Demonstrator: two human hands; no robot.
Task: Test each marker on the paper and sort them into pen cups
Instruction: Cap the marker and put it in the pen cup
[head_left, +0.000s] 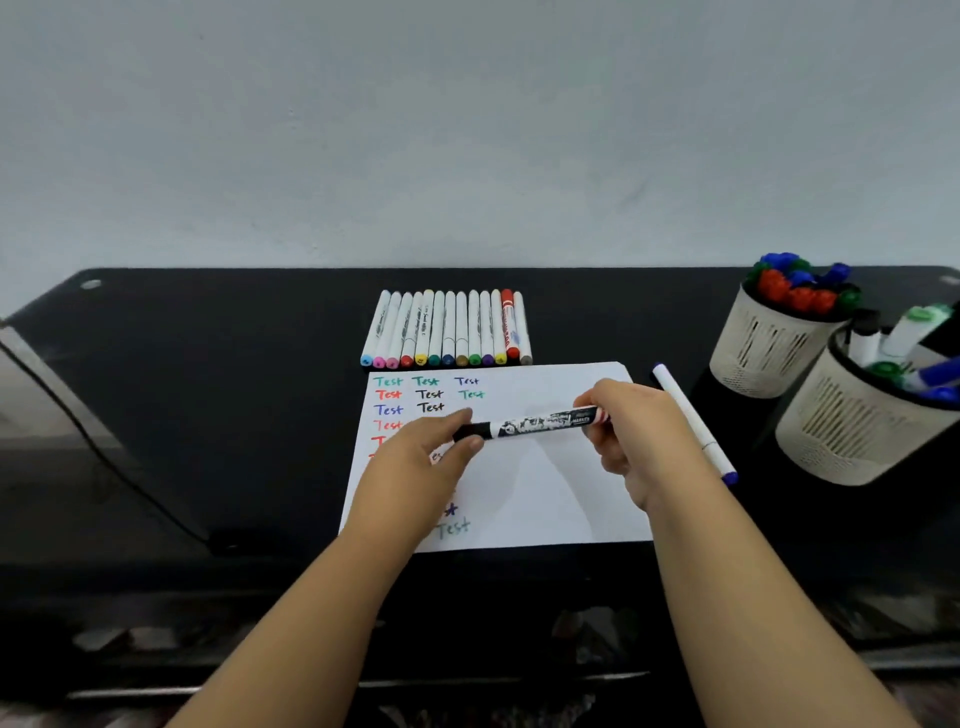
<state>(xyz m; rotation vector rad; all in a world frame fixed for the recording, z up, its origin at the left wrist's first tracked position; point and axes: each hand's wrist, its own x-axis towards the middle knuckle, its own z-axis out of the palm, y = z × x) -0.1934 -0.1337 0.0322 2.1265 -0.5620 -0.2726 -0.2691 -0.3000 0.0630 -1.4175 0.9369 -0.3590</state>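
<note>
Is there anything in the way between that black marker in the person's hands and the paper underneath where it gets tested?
Nothing visible blocks it. Both the left hand and the right hand hold the black marker directly above the paper, whose right part lies bare beneath it. The loose blue-tipped marker lies off the paper's right edge.

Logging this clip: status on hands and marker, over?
Both hands on black-capped white marker: left hand pinches cap, right hand grips barrel. Held over white test paper. Nothing in the way.
</note>
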